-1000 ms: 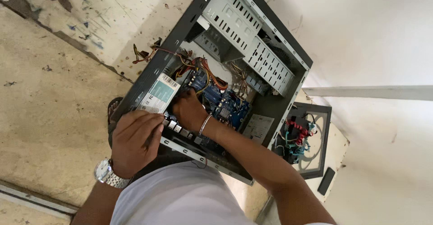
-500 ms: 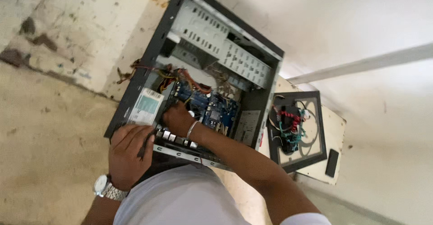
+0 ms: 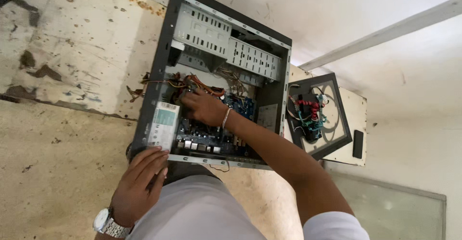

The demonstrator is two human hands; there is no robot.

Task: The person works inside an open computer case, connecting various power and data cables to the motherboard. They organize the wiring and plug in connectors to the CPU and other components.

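My left hand [image 3: 139,184], wearing a silver metal wristwatch [image 3: 107,223], rests fingers spread on the near rim of the open black-and-grey metal computer case [image 3: 156,76], pressing on it without closing around anything. The case lies on its side on the worn, stained floor [image 3: 57,163]. Inside it, nearest me, sits the silver boxed power supply [image 3: 163,119] with the blue circuit board [image 3: 202,134] beside it. My right hand [image 3: 204,106], with a thin bracelet [image 3: 224,118] at the wrist, reaches in above the board, touching the red and orange cable bundle [image 3: 202,83]; I cannot tell whether the fingers clench it. Farther in are perforated grey drive bays [image 3: 226,45]. Beyond the case lies a black frame [image 3: 337,119] holding coloured wiring [image 3: 308,115].
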